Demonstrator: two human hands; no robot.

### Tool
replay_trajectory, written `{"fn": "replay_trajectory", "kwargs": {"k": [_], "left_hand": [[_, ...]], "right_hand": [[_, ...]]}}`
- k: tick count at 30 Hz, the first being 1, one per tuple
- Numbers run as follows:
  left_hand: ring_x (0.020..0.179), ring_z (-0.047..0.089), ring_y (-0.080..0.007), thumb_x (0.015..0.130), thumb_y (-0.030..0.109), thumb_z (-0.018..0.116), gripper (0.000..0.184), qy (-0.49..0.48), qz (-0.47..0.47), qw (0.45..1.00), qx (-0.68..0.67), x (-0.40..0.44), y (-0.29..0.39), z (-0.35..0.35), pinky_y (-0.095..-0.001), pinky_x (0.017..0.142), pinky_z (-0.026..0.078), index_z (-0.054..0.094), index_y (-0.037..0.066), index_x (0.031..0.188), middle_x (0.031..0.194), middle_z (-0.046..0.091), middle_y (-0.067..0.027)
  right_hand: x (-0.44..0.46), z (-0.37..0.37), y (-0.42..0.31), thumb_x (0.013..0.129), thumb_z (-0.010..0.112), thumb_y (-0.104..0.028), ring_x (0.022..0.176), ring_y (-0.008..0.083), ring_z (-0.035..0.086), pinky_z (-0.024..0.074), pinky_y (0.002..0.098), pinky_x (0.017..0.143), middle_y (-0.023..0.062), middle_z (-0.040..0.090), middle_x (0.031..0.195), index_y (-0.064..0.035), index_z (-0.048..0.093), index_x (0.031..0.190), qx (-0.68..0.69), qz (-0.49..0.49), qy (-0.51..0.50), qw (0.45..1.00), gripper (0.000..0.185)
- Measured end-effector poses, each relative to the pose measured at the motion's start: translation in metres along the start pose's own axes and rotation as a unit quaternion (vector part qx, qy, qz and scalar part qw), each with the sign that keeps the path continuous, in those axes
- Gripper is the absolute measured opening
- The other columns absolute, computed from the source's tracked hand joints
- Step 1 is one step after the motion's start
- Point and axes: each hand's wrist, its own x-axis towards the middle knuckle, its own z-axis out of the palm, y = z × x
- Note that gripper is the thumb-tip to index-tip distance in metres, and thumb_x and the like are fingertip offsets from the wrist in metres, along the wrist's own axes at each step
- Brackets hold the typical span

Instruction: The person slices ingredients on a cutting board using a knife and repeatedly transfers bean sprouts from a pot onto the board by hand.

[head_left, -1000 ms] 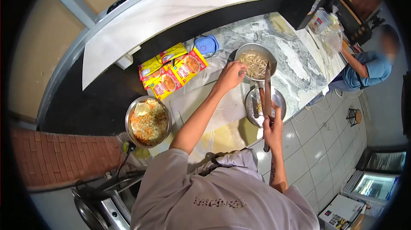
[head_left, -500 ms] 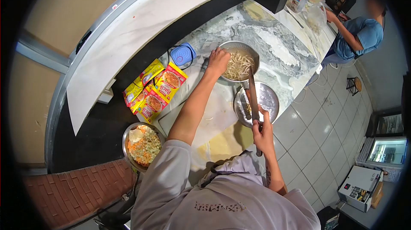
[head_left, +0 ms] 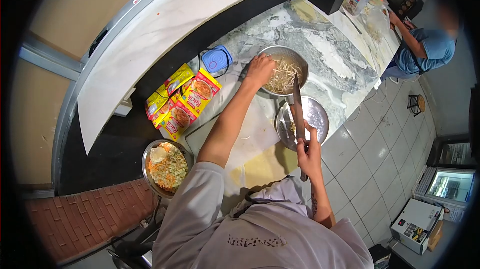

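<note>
A metal pot (head_left: 306,76) holds bean sprouts (head_left: 286,75) in liquid. My left hand (head_left: 261,70) reaches over its near-left rim, with curled fingers down at the sprouts; the fingertips are partly hidden. My right hand (head_left: 310,154) is closed around a large knife (head_left: 298,111), its blade pointing away from me toward the pot. Under the knife sits a shiny metal bowl (head_left: 318,114) with some pieces of food that I cannot make out and a dark handle-like shape. A pale cutting board (head_left: 240,136) lies in front of me.
Yellow-and-red seasoning packets (head_left: 187,106) lie at left beside a blue device (head_left: 216,60). A bowl of shredded vegetables (head_left: 170,169) stands nearer me on the left. At the counter's far right, a person in a blue shirt (head_left: 425,51) works near a plastic container (head_left: 354,0).
My left hand has moved from the pot's rim farther in over the sprouts. My right hand keeps holding the knife, which has shifted slightly. The whole view has moved a little.
</note>
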Motion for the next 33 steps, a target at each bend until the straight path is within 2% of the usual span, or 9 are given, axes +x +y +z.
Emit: {"fn": "replay_trajectory", "kwargs": {"k": [1,3,9,14,20,22,26,28,33], "left_hand": [[0.109,0.063,-0.0323,0.08,0.013,0.071,0.01,-0.013,-0.007,1.0,-0.011,0.0,-0.001,-0.001,-0.0479,0.095,0.048,0.075,0.006,0.086,0.102,0.071,-0.0154],[0.105,0.064,-0.0334,0.081,0.015,0.071,0.011,-0.006,-0.007,0.999,-0.035,-0.001,-0.003,-0.006,-0.0476,0.094,0.048,0.075,0.006,0.086,0.098,0.071,-0.0165],[0.094,0.067,-0.0377,0.084,0.017,0.072,0.013,-0.016,-0.076,0.99,-0.116,-0.007,0.004,-0.033,-0.0472,0.086,0.052,0.075,0.005,0.089,0.092,0.072,-0.0179],[0.09,0.07,-0.0377,0.081,0.015,0.077,0.014,0.018,-0.092,0.977,-0.194,-0.011,0.005,-0.038,-0.0466,0.083,0.055,0.076,0.007,0.092,0.089,0.073,-0.0162],[0.103,0.068,-0.0367,0.082,0.018,0.079,0.016,-0.036,-0.127,0.973,-0.189,-0.008,0.003,-0.043,-0.0456,0.091,0.052,0.077,0.01,0.096,0.105,0.073,-0.0169],[0.109,0.065,-0.0362,0.081,0.018,0.079,0.014,0.046,-0.064,0.983,-0.165,-0.009,0.004,-0.041,-0.0449,0.095,0.051,0.077,0.01,0.092,0.113,0.072,-0.016],[0.114,0.062,-0.0357,0.081,0.017,0.079,0.013,0.048,-0.069,0.978,-0.191,-0.007,0.008,-0.047,-0.0443,0.099,0.049,0.076,0.009,0.09,0.118,0.069,-0.0158],[0.106,0.065,-0.0367,0.08,0.017,0.08,0.015,0.095,-0.071,0.969,-0.216,-0.005,0.01,-0.048,-0.0448,0.092,0.053,0.073,0.006,0.089,0.103,0.072,-0.0169],[0.094,0.07,-0.0377,0.08,0.014,0.076,0.013,0.061,-0.118,0.963,-0.234,-0.002,0.017,-0.064,-0.0443,0.086,0.056,0.072,0.005,0.089,0.093,0.074,-0.019]], "right_hand": [[0.0,-0.002,-0.005,0.095,0.047,0.003,0.087,0.0266,0.056,0.0448,0.0355,0.074,0.0165,0.059,0.105,-0.0046,0.039,0.147,0.012,0.035,-0.019,0.999,0.053],[0.001,-0.002,-0.007,0.095,0.046,0.002,0.115,0.0449,0.064,0.051,0.0437,0.094,0.0278,0.06,0.133,-0.0017,0.038,0.147,0.024,0.068,-0.04,0.997,0.053],[0.001,-0.001,-0.01,0.095,0.047,0.002,0.116,0.0451,0.064,0.0513,0.0441,0.093,0.028,0.063,0.129,-0.0033,0.038,0.148,0.027,0.087,-0.045,0.995,0.054],[0.0,-0.001,-0.002,0.096,0.048,0.0,0.11,0.0431,0.068,0.0521,0.042,0.092,0.0285,0.066,0.124,-0.0044,0.037,0.148,-0.007,0.034,-0.039,0.999,0.054],[-0.001,-0.004,-0.01,0.097,0.049,-0.001,0.109,0.04,0.069,0.052,0.0427,0.093,0.0273,0.065,0.127,-0.004,0.038,0.146,0.024,0.046,-0.033,0.998,0.051],[-0.002,-0.003,-0.011,0.097,0.049,0.0,0.11,0.0396,0.069,0.0521,0.0426,0.093,0.0268,0.064,0.129,-0.0038,0.038,0.146,0.023,0.041,-0.028,0.998,0.05],[-0.003,-0.004,-0.007,0.097,0.048,0.001,0.112,0.0387,0.069,0.0522,0.0422,0.093,0.0258,0.062,0.134,-0.0034,0.038,0.146,0.012,0.056,-0.032,0.998,0.05],[-0.003,-0.004,-0.005,0.097,0.048,0.002,0.112,0.0381,0.069,0.0524,0.042,0.093,0.0253,0.06,0.136,-0.0032,0.037,0.145,0.009,0.06,-0.034,0.998,0.05],[-0.002,-0.002,-0.003,0.097,0.048,0.002,0.107,0.0357,0.071,0.053,0.042,0.09,0.0248,0.06,0.137,-0.0037,0.037,0.145,0.026,0.063,-0.034,0.997,0.05]]}}
